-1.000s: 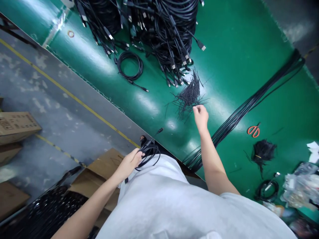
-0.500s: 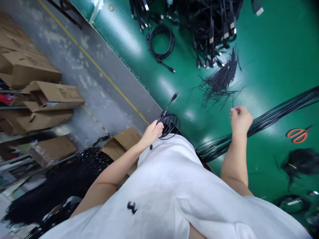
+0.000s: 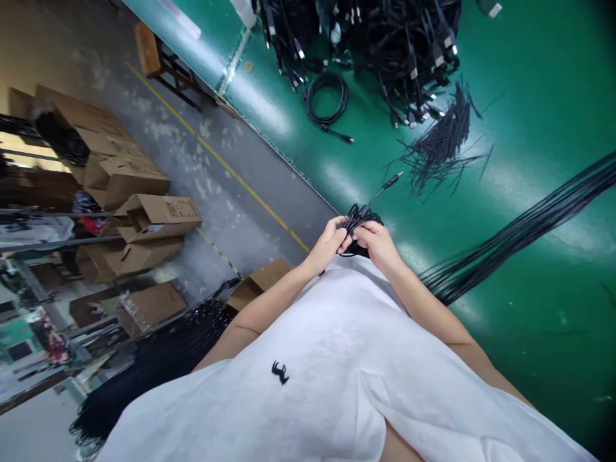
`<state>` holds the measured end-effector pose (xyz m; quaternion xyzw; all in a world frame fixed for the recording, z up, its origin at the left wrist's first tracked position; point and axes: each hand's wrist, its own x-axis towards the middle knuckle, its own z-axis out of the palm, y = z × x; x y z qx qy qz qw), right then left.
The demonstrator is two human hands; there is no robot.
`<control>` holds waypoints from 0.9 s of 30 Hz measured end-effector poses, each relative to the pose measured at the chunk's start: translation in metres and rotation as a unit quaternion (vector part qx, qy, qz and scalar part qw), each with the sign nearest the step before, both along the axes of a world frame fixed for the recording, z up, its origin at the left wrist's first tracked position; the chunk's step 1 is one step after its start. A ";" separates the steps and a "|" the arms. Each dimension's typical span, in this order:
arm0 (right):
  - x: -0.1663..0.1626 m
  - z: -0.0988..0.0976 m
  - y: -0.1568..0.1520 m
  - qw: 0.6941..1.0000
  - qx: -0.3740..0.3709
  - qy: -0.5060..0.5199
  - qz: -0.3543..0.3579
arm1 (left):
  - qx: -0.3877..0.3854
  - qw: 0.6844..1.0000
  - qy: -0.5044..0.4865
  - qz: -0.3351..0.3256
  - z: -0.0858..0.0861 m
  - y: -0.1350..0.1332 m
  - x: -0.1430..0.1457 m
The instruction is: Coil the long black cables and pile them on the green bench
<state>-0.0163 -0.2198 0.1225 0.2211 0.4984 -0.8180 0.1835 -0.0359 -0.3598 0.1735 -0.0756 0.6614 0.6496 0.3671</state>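
At the table edge in front of my body, both hands meet at a coiled black USB cable (image 3: 359, 215). My left hand (image 3: 332, 242) is closed around the coil's near left side. My right hand (image 3: 375, 242) pinches against the coil from the right, fingers pressed together; the thin black twist tie it carried is too small to make out there. One plug (image 3: 393, 179) of the cable sticks out beyond the hands, over the green table. Farther off lies a loose pile of black twist ties (image 3: 445, 138).
A finished-looking cable coil (image 3: 327, 99) lies near a large heap of USB cables (image 3: 404, 45). A bundle of long straight cables (image 3: 520, 237) crosses the green table (image 3: 543, 115) on the right. Cardboard boxes (image 3: 163, 215) and a wooden stool (image 3: 148, 50) stand left of the table.
My right hand has come left from beside the twist tie pile, where a thin strand showed at its fingers, to the coil. My left hand still grips the coil. The view has shifted.
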 end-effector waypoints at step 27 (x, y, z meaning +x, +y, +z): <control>-0.036 0.011 -0.002 0.183 0.641 0.701 0.253 | 0.088 0.987 -0.123 0.052 -0.057 -0.042 -0.007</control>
